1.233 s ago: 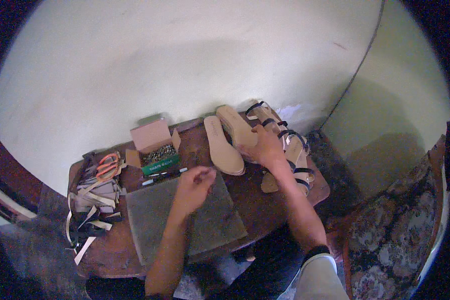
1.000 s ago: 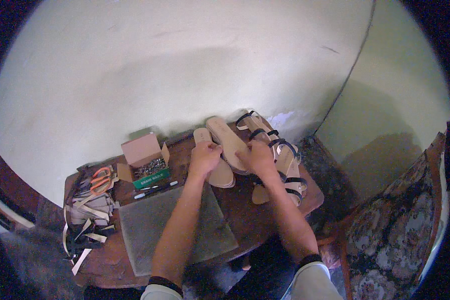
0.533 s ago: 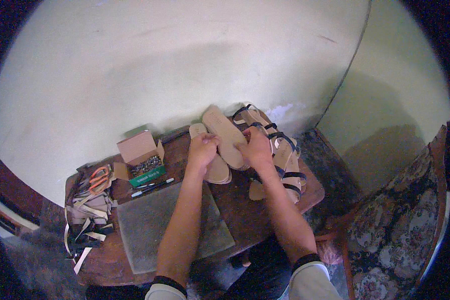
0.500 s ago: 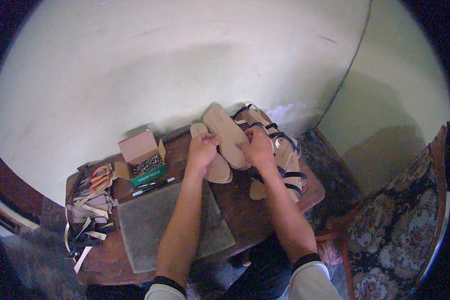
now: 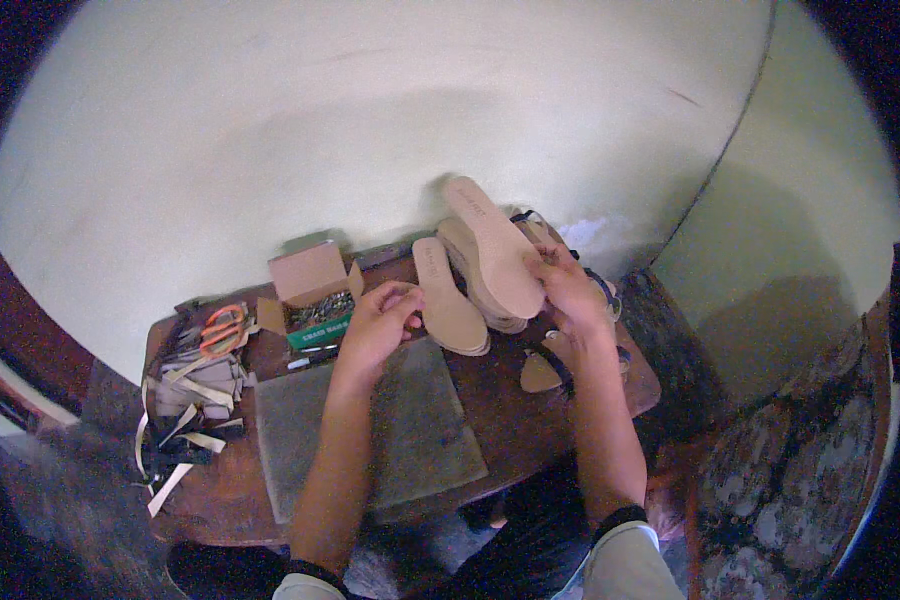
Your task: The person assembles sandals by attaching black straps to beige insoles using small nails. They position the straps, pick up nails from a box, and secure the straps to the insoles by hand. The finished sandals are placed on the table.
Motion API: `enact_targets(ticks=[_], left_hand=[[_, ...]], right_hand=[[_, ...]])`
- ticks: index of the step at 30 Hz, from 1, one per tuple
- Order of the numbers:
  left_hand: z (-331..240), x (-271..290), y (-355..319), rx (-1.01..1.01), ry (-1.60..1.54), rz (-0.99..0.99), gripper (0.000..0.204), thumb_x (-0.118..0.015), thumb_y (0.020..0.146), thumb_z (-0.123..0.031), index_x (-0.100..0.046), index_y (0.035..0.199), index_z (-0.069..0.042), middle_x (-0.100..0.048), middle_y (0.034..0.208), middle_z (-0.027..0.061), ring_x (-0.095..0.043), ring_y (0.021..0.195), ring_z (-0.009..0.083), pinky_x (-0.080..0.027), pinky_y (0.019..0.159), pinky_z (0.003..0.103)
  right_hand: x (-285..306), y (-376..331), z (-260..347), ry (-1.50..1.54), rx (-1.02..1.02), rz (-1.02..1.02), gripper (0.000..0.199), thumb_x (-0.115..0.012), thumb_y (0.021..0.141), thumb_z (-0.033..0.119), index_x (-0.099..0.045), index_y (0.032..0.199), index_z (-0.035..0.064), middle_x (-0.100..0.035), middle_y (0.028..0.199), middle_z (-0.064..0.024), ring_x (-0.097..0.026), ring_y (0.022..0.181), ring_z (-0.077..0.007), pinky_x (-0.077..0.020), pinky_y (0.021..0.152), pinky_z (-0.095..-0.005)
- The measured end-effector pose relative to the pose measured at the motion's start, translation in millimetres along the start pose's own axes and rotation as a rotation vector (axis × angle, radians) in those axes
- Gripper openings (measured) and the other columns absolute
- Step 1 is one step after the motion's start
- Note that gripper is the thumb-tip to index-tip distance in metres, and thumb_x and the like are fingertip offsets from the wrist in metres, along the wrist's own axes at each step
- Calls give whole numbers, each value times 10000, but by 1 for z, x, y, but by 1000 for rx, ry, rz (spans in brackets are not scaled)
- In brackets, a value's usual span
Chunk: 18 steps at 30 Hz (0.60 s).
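Note:
In my right hand (image 5: 570,290) is a tan shoe insole (image 5: 495,245), gripped at its wide end and tilted with the heel up toward the wall. It is raised over a stack of similar insoles (image 5: 460,262), which it partly covers. Just left of that stack lies another pair of insoles (image 5: 448,300), one on top of the other. My left hand (image 5: 380,325) is off the table beside this pair, its fingers loosely curled and apart with nothing visible in them. Strapped sandals (image 5: 544,372) lie beneath and behind my right hand and forearm, largely hidden.
A dark grey mat (image 5: 370,440) covers the near middle of the brown wooden table (image 5: 520,440). An opened box of small metal pieces (image 5: 320,312) stands at the back, a pen (image 5: 310,360) before it. Orange-handled scissors (image 5: 222,328) lie on strap strips (image 5: 200,385) at left. The wall (image 5: 320,130) rises behind.
My right hand has lifted one insole off the stack, up and to the right. My left hand has let go of the left pair and drawn back to the left.

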<state>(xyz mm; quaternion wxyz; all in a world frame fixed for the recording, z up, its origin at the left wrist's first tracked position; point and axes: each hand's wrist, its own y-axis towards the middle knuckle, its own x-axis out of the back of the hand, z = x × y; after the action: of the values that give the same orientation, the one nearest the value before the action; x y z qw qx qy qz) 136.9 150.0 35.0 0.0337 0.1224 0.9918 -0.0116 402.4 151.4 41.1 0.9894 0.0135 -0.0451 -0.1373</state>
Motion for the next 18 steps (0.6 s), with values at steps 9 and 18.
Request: enact_targets(ticks=[9, 18], left_hand=[[4, 84, -130, 33, -475, -324, 233, -577, 903, -242, -577, 1043, -55, -634, 886, 56, -596, 771, 123, -486, 640, 267], [17, 156, -222, 40, 558, -415, 225, -650, 828, -204, -632, 934, -7, -629, 848, 109, -596, 785, 193, -472, 689, 318]], right_hand=[[-71, -88, 32, -156, 84, 792, 256, -625, 864, 179, -582, 1098, 83, -565, 883, 24, -512, 822, -81, -419, 725, -233], [-149, -141, 11, -727, 444, 958, 626, -789, 670, 262, -518, 1204, 77, -535, 1077, -118, -528, 1043, -272, -423, 927, -357]])
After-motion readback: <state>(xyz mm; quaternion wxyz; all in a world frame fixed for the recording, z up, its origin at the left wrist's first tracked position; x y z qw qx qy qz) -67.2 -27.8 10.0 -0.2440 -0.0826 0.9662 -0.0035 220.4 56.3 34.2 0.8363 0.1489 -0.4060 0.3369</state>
